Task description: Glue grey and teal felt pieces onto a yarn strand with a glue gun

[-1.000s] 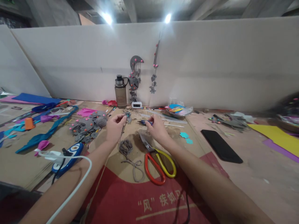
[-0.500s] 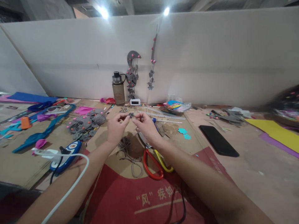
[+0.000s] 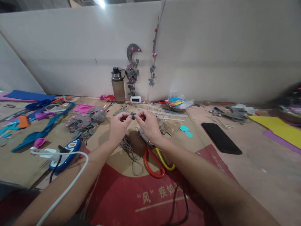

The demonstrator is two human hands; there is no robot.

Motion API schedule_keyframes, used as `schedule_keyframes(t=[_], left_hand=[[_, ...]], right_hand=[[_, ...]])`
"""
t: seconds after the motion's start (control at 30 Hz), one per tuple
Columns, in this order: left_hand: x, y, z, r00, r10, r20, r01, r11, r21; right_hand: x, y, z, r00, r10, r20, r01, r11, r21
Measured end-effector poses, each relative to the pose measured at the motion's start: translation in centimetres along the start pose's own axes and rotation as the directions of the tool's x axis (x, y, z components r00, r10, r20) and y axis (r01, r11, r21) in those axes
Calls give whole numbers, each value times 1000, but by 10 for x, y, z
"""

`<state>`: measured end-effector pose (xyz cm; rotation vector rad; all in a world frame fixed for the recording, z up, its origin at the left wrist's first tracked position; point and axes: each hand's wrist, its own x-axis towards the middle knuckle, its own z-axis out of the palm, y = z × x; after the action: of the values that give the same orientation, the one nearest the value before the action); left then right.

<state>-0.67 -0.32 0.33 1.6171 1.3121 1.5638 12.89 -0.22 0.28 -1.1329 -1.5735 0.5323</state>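
Between my two hands is a small dark grey felt piece point(image 3: 133, 116), pinched at its edges; its exact shape is partly covered by fingertips. My left hand point(image 3: 118, 127) grips it from the left, thumb and fingers pressed together. From the other side my right hand point(image 3: 149, 127) pinches it the same way. Under the right wrist lie scissors point(image 3: 154, 163) with one red and one yellow handle, the blades partly hidden. A loose tangle of grey yarn point(image 3: 127, 144) rests on the cardboard point(image 3: 117, 166) below the hands.
Grey felt pieces with pink dots point(image 3: 81, 122) lie left, near a blue-and-white power strip point(image 3: 66, 157) with a white cable crossing my left forearm. A bottle point(image 3: 118, 89) and small clock point(image 3: 135, 99) stand behind. A black phone point(image 3: 221, 138) lies right; felt ornaments point(image 3: 133, 67) hang at the wall.
My view has tilted down slightly. Both hands keep hold of the felt piece, which now shows a different side. A grey felt shape behind my left hand is more visible.
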Motion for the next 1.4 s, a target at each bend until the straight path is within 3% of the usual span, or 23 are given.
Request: schedule_keyframes(t=[0.37,0.57,0.73,0.83,0.97,1.1,1.27,1.4], left_hand=[[-2,-3,4,997,-38,73,43,997,-70],[0,2,3,986,-42,159,56,995,-82],[11,-3,-4,932,-90,352,154,975,-157],[18,-8,-9,885,-157,438,221,970,-99],[22,-11,-14,893,-103,438,92,995,46],[23,-11,-17,855,-56,516,-27,988,152],[20,-6,-18,870,-67,488,-85,955,283],[18,0,-17,917,-117,381,24,971,239]], right_hand=[[0,0,1,999,3,-54,-8,995,-99],[3,6,-5,1000,-5,26,7,997,-80],[7,12,-13,999,30,35,-28,997,-74],[6,15,-15,996,1,87,8,995,-103],[4,15,-14,987,-58,152,83,984,-160],[0,13,-14,972,-123,202,171,956,-240],[0,10,-16,951,-127,281,185,964,-191],[-1,12,-13,968,-57,242,82,992,-92]])
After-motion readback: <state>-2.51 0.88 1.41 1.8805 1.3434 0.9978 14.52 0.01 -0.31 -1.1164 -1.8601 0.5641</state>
